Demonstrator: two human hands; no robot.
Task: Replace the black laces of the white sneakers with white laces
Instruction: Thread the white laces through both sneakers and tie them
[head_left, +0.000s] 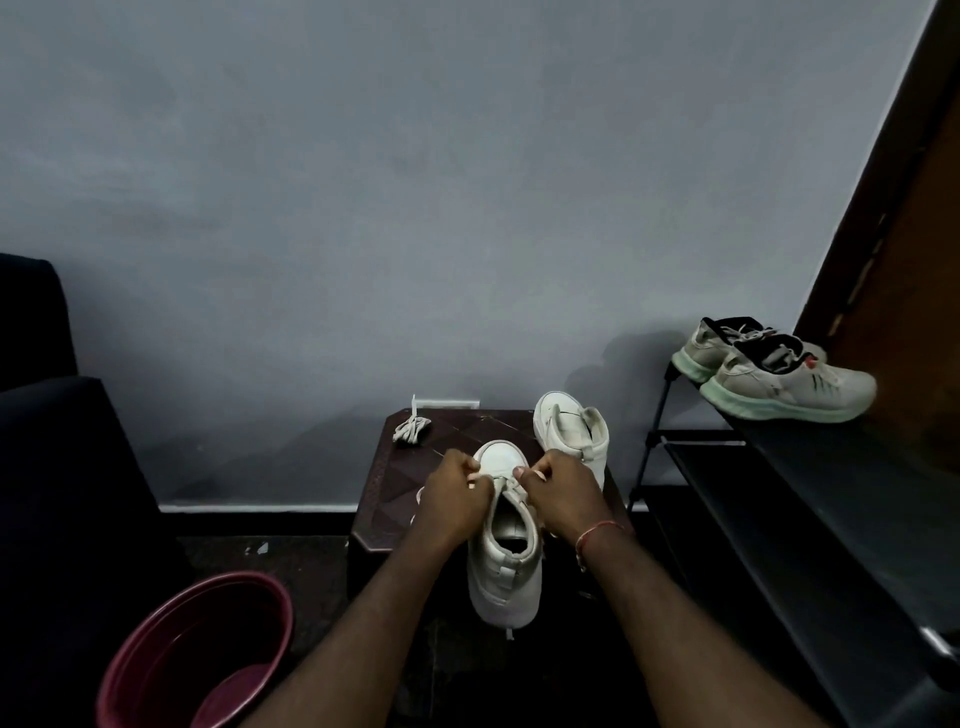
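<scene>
Status: near sneaker (504, 571) on dark table (384, 519), toe pointing away from the person, heel seems to overhang the near edge. Left hand (457, 499) + right hand (563, 493) are both at the front eyelets by the toe cap. Fingers curled tight, each pinching a strand of white lace (506, 483). Lace runs between them across the tongue. No black lace visible anywhere, so removal looks done & relacing on this shoe is at the first rows.

Far sneaker (571, 431) stands at the table's back-right corner, just beside the right hand. Tongue open, no lace that I can see. Spare lace bundle (410, 430), white, sits at the back-left corner, well apart from both hands. Prob for shoe #2.

Handling, my read:
- Lace is light, limp, no stiffness except at the tips. Grip right behind the tip to feed eyelets, keep both ends even.
- Shoe upper looks smooth, semi-stiff, light. With the heel overhang it could tip if pulled toward the person. Steady it at the collar or sidewall, not by the tongue.

Text/brands: none readable on either white shoe. Running shoes (789, 384) on shoe rack (805, 467) at right have dark side marks, too small to read. Maroon bucket (156, 639) on floor at left, no label seen.
</scene>
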